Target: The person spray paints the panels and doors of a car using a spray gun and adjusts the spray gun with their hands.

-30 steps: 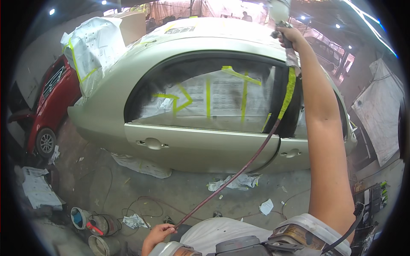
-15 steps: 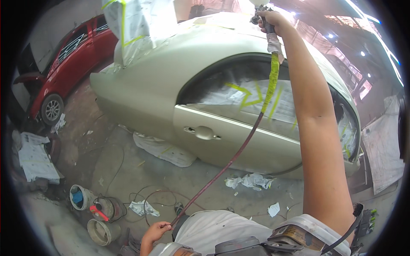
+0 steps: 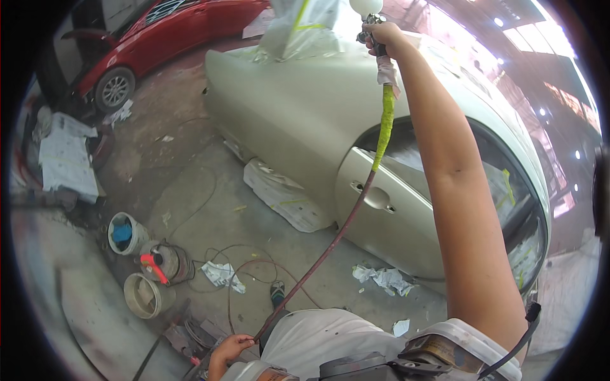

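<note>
Head view: at the top centre of the frame the right hand (image 3: 381,39) is raised with its grip closed around a spray gun (image 3: 370,19), whose pale cup sits at the very top edge, held over the rear flank of the beige car (image 3: 298,120). A dark red air hose (image 3: 330,244), wrapped in yellow-green tape just below the gun, runs down and left to the left hand (image 3: 230,349) at the bottom centre, whose fingers are curled around it.

To spray well here, the gun probably wants to stay square to the panel at an even stand-off, passing steadily — no lingering. The left hand should keep slack gathered so the hose never brushes the door below, where it hangs close.
</note>
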